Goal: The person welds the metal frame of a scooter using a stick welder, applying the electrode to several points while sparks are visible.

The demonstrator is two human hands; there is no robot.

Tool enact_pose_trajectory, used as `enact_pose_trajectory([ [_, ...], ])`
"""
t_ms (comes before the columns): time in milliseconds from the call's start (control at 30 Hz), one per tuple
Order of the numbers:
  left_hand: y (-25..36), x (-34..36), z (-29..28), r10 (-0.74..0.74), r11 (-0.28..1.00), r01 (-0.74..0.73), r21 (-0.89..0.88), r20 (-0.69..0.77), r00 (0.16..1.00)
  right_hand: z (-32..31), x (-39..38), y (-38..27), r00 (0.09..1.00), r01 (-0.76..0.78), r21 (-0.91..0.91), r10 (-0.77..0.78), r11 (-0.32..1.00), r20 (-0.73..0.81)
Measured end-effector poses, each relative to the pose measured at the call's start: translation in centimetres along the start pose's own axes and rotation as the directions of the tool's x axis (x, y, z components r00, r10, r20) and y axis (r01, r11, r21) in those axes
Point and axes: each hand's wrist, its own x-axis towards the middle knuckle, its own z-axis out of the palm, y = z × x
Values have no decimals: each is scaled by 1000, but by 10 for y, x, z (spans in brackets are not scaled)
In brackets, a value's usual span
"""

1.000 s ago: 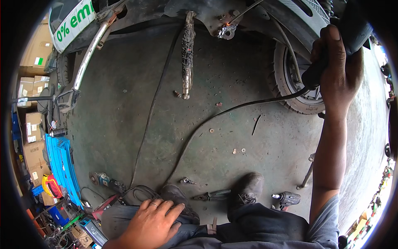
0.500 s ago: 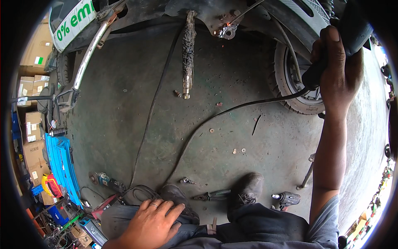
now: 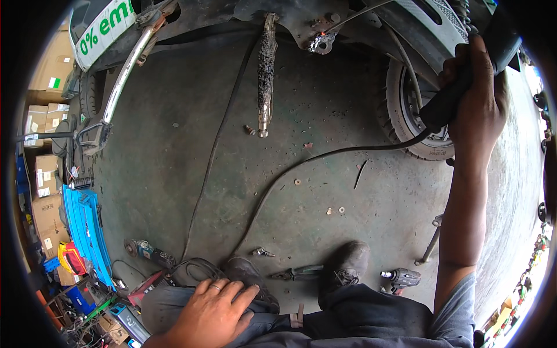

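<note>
Upper right of the frame: our right hand (image 3: 478,107) grips a black power tool (image 3: 464,87) beside the scooter wheel (image 3: 406,110), its black cord (image 3: 325,153) trailing down-left across the concrete floor (image 3: 174,174). At bottom centre, our left hand (image 3: 212,313) rests flat, fingers spread, on our knee (image 3: 174,298).

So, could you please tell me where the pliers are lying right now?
The pliers lie on the floor in the lower middle of the head view, between the two shoes, left of the right shoe.
</note>
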Motion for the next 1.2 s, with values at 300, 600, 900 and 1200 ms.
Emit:
enact_pose_trajectory([
  [300,-2,5,0,75,994,-71,80,-47,996,-46,-11,41,822,473,0,-441,881,360],
  [600,-8,-9,-4,95,994,-87,60,-144,985,-105,-39,80,589,784,-288,-511,550,626],
  [900,-14,-16,8,106,993,-96,74,-157,982,-83,-59,47,811,567,-365,-422,739,406],
  [1200,-4,-9,2,105,992,-93,87,-141,984,-62,-41,30,974,209,-72,-202,975,102],
])
